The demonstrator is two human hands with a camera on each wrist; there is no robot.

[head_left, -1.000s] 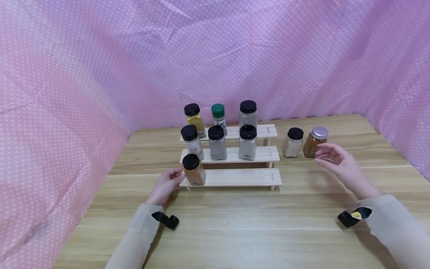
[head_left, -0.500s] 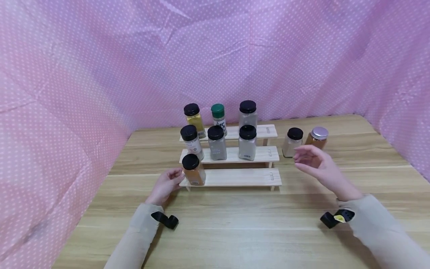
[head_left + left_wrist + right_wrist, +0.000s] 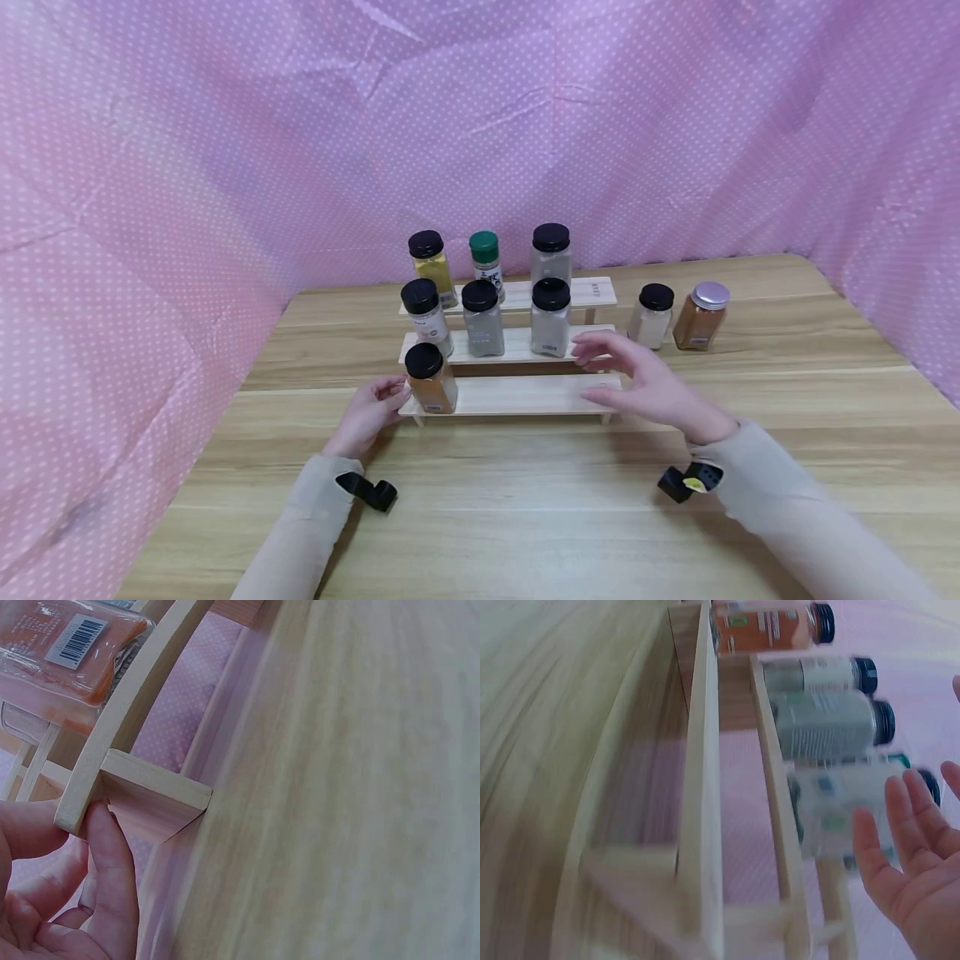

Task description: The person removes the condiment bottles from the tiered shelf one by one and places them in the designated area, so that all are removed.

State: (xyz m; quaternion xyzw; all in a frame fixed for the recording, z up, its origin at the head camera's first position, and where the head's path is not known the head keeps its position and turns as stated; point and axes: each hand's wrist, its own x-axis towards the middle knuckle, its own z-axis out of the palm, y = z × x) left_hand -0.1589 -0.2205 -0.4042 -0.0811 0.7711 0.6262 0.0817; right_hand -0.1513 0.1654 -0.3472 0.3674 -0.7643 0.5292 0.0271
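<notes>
A three-tier wooden spice rack [image 3: 532,396] stands on the table, with spice jars on every tier. My left hand [image 3: 367,417] is at the left end of its lowest tier. In the left wrist view, thumb and finger pinch the tip of that board [image 3: 124,724]. Right beside that grip stands a jar of orange powder [image 3: 435,392] with a black lid. My right hand [image 3: 656,390] is by the rack's right end, fingers spread and holding nothing. The right wrist view shows its fingertips overlapping a pale jar [image 3: 832,810] on the middle tier.
To the rack's right, a black-lidded jar of pale powder [image 3: 651,318] and a silver-lidded jar of brown powder [image 3: 701,317] stand on the table. A green-capped jar [image 3: 486,258] is on the top tier. Pink dotted cloth [image 3: 480,125] hangs behind.
My right hand has moved left from beside the silver-lidded jar, past the pale-powder jar, to the rack's right end, its fingers parting. The left hand keeps its place.
</notes>
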